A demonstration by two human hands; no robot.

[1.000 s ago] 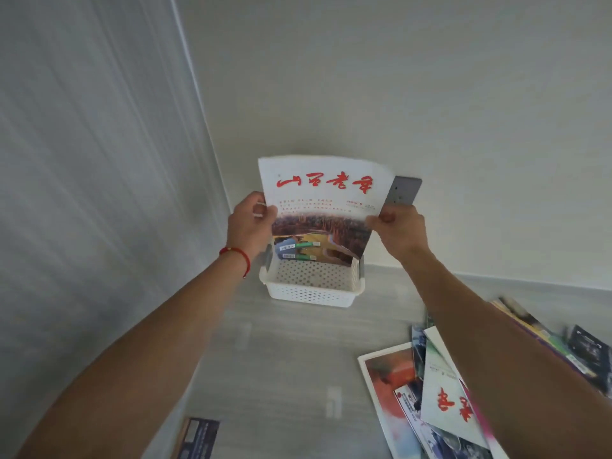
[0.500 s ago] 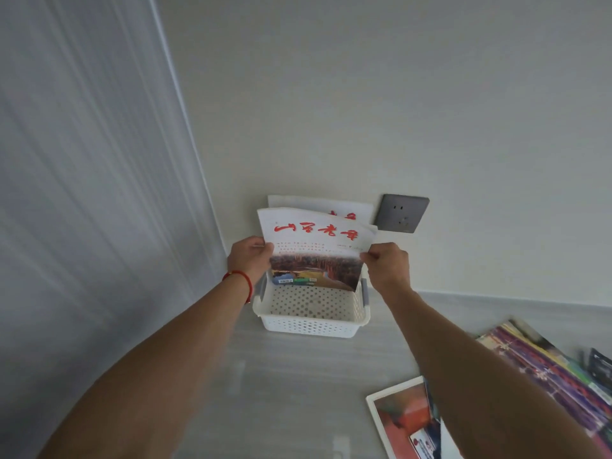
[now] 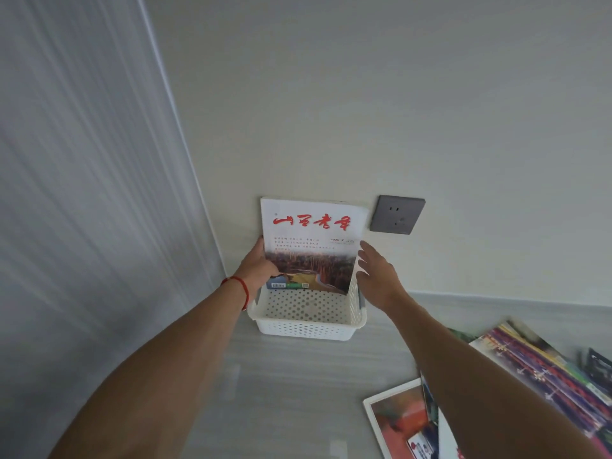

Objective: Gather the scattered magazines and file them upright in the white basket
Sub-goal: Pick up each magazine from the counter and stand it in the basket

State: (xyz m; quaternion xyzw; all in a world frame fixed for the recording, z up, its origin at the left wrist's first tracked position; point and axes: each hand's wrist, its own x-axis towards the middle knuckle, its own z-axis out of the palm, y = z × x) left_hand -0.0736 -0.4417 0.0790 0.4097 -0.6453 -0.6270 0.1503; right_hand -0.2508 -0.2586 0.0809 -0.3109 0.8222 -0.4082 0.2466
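Note:
A white perforated basket [image 3: 308, 329] sits on the grey floor against the wall. A magazine [image 3: 311, 240] with red characters on a white cover stands upright in it, leaning back on the wall. My left hand [image 3: 260, 270] grips the magazine's lower left edge; a red cord circles that wrist. Just right of the magazine, my right hand [image 3: 377, 276] is open with fingers spread, apart from the cover. Another magazine seems to stand behind the front one; only its top edge shows.
Several loose magazines [image 3: 536, 369] lie spread on the floor at the lower right, one with a red picture [image 3: 397, 419]. A grey wall socket [image 3: 396, 214] is right of the basket. A pale curtain [image 3: 82, 193] hangs at the left.
The magazine has gone down into the basket and now leans against the wall. My right hand has let go of its right edge and opened. The left hand still holds it.

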